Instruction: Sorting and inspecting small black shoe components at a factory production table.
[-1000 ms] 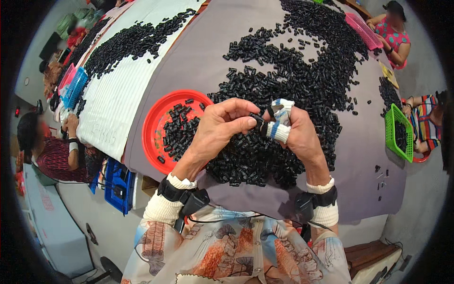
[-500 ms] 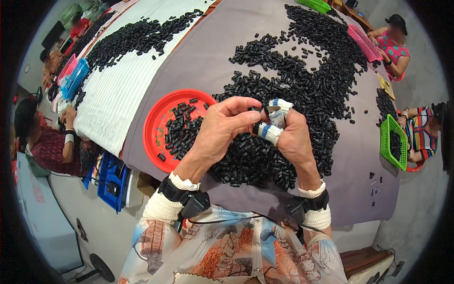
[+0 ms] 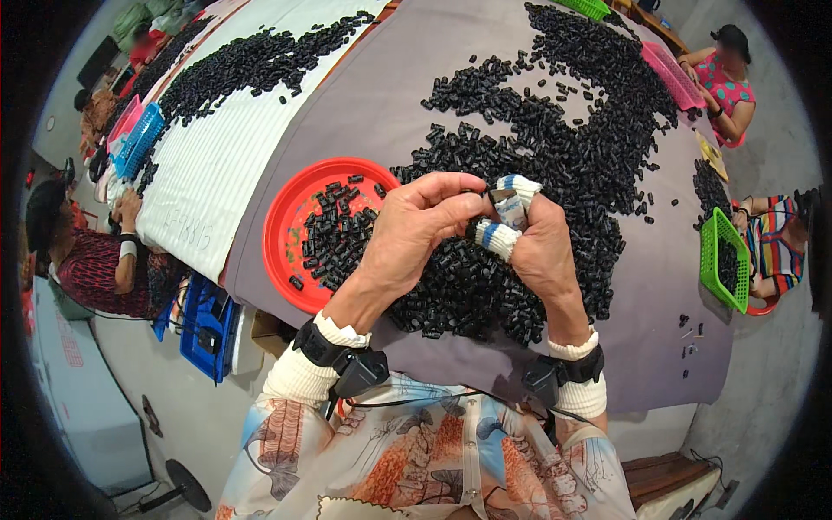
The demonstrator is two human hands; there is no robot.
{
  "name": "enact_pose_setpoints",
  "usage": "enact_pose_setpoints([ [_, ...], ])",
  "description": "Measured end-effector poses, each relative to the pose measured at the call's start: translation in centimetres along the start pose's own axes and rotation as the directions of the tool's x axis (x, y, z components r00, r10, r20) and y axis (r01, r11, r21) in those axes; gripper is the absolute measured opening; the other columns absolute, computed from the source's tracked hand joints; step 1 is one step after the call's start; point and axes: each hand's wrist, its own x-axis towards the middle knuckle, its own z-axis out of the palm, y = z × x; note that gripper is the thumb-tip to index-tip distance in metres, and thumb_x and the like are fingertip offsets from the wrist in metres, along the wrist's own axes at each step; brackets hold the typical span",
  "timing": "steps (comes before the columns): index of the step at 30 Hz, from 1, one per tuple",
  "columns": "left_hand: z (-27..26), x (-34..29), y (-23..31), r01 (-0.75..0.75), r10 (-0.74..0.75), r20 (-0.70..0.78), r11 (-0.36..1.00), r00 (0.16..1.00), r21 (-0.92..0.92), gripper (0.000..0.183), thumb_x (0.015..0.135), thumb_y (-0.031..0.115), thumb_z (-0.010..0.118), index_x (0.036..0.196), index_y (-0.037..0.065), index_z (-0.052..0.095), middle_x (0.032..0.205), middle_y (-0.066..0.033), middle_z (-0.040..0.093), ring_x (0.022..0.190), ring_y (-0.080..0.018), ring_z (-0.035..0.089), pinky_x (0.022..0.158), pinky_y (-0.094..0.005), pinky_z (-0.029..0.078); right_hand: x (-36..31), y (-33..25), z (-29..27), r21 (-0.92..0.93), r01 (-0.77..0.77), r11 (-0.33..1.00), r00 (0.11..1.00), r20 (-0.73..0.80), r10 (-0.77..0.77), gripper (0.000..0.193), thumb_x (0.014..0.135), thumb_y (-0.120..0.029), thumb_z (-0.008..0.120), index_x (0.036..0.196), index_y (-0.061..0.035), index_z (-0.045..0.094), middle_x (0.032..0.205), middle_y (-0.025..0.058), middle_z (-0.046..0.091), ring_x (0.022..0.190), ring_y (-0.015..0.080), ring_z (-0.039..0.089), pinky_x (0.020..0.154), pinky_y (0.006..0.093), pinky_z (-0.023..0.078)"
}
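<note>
Both my hands meet over a big heap of small black plastic cylinders [image 3: 468, 290], with fingertips almost touching. My left hand [image 3: 412, 230] is closed in a pinch, thumb against forefinger, on a small black plastic part mostly covered by the fingers. Opposite it, my right hand [image 3: 542, 247] curls its fingers round a black piece, of which only a dark end shows by the fingertips. White finger sleeves with blue stripes [image 3: 498, 241] cover its thumb and forefinger. Left of my hands, a red round tray [image 3: 279, 204] holds more black cylinders.
Grey cloth [image 3: 364, 95] covers the table, with black parts spread toward its far right. A green basket [image 3: 712, 260] and a pink basket [image 3: 672, 74] stand near co-workers at right. At left, another person sits by a white-covered table [image 3: 230, 156] with a blue basket [image 3: 143, 143].
My hands stay together at nearly the same spot. The right fingers have shifted slightly, and the dark piece between the fingertips shows less. The view has moved a little.
</note>
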Motion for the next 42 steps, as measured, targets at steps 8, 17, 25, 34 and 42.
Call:
enact_pose_setpoints([
  [8, -0.2, 0.0, -0.4, -0.036, 0.038, -0.016, 0.992, 0.999, 0.123, 0.023, 0.081, 0.006, 0.058, 0.102, -0.002, 0.059, 0.085, -0.0053, 0.062, 0.068, -0.0027, 0.051, 0.057, -0.0141, 0.039, 0.0, 0.9, 0.2, -0.02, 0.055, 0.998, 0.998, -0.004, -0.055, 0.023, 0.068, -0.007, 0.07, 0.087, 0.0002, 0.058, 0.07, 0.0018, 0.058, 0.06, 0.0058, 0.049, 0.053, 0.0227, 0.042],
  [17, -0.6, 0.1, -0.6, -0.045, 0.046, -0.011, 0.995, 0.999, 0.09, 0.025, 0.084, 0.009, 0.055, 0.105, -0.003, 0.058, 0.088, -0.0075, 0.062, 0.074, -0.0056, 0.054, 0.064, -0.0178, 0.043, 0.0, 0.7, 0.4, 0.089, -0.04, 0.995, 0.999, 0.009, 0.039, 0.025, 0.069, 0.0, 0.069, 0.092, -0.0006, 0.06, 0.083, 0.0027, 0.063, 0.072, 0.0065, 0.055, 0.063, 0.0219, 0.046],
  [25, -0.9, 0.1, -1.0, -0.057, 0.054, 0.029, 0.995, 0.998, 0.082, 0.027, 0.086, 0.009, 0.053, 0.11, -0.003, 0.056, 0.09, -0.0059, 0.062, 0.073, -0.0055, 0.052, 0.066, -0.0182, 0.043, -0.1, 1.2, 0.3, 0.151, -0.112, 0.982, 0.994, 0.007, 0.112, 0.026, 0.07, -0.001, 0.069, 0.094, -0.0007, 0.06, 0.087, 0.004, 0.064, 0.077, 0.0085, 0.058, 0.069, 0.0225, 0.048],
  [34, -0.9, -0.1, -1.1, -0.076, 0.071, 0.07, 0.994, 0.995, 0.075, 0.031, 0.086, 0.008, 0.054, 0.115, -0.004, 0.052, 0.096, -0.006, 0.061, 0.079, -0.0074, 0.053, 0.072, -0.021, 0.045, -0.1, 1.1, 0.0, 0.131, -0.141, 0.981, 0.99, 0.0, 0.142, 0.025, 0.072, -0.004, 0.069, 0.095, -0.0004, 0.06, 0.089, 0.0049, 0.065, 0.078, 0.0088, 0.059, 0.07, 0.0229, 0.048],
  [42, -1.2, -0.1, -1.1, -0.098, 0.084, 0.143, 0.99, 0.986, 0.098, 0.032, 0.085, 0.005, 0.054, 0.115, -0.005, 0.051, 0.099, -0.0077, 0.06, 0.089, -0.0116, 0.056, 0.078, -0.026, 0.048, 0.0, 0.8, -0.2, 0.165, -0.173, 0.971, 0.985, 0.01, 0.174, 0.026, 0.072, -0.008, 0.071, 0.094, -0.0006, 0.06, 0.087, 0.0041, 0.064, 0.076, 0.0074, 0.058, 0.068, 0.0221, 0.048],
])
